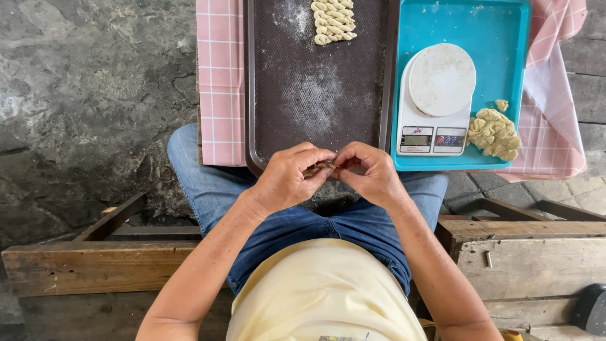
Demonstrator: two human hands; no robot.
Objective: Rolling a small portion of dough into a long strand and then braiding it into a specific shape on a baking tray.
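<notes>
- A small piece of dough (319, 167) is pinched between both hands, just over the near edge of the dark brown tray (265, 95) and above the person's lap.
- The left hand (287, 177) has its fingers (315, 158) curled narrow around the left end of the piece; only a sliver of dough shows between thumb and fingers.
- The right hand (372, 173) closes its fingers on the other end, fingertips meeting those of the left hand; most of the dough is hidden by the two hands.
- The tray is dusted with flour, and a cluster of twisted dough pieces (334, 22) lies in rows at its far edge.
- Just beside the tray's right edge sits a turquoise tray (505, 38), touching or nearly touching it.
- On the turquoise tray a white kitchen scale (435, 101) with a round flour-dusted plate stands at its near left corner.
- A lump of raw dough (495, 132) rests right of the scale at the near right corner, with a small bit (502, 104) apart from it just beyond.
- Both trays lie on a pink checked cloth (221, 76) covering the worktop.
- Wooden frames (95, 265) stand on the stone floor (82, 95) on either side of the person's blue jeans (208, 189).
</notes>
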